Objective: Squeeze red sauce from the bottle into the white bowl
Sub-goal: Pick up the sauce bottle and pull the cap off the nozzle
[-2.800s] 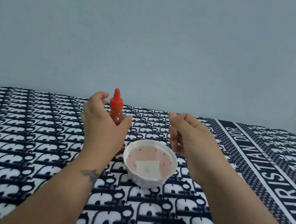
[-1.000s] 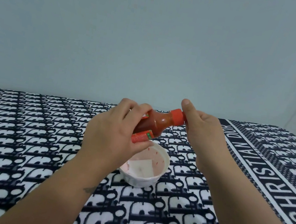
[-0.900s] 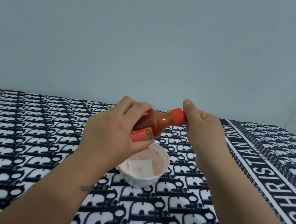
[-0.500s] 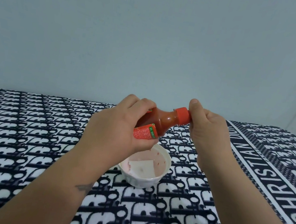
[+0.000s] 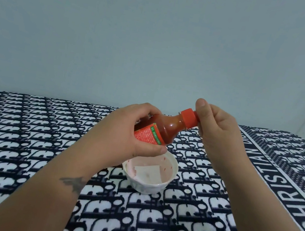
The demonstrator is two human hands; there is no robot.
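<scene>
My left hand [image 5: 125,131] grips the red sauce bottle [image 5: 167,129] around its labelled body and holds it tilted, neck pointing up to the right, above the white bowl [image 5: 173,167]. My right hand [image 5: 218,133] pinches the bottle's orange cap [image 5: 188,118] between thumb and fingers; the tip of the cap is hidden by those fingers. The bowl stands on the cloth just below and in front of the bottle. Its inside is smeared pale pink with small red specks and holds a white square piece.
A black-and-white patterned cloth [image 5: 23,144] with a lettered border stripe [image 5: 286,186] on the right covers the table. A plain pale wall [image 5: 160,36] stands directly behind the table's far edge.
My left hand lifted the bottle from beside the bowl and tilted it over the bowl. My right hand came onto the cap. In the last half second both hands and bottle rose slightly.
</scene>
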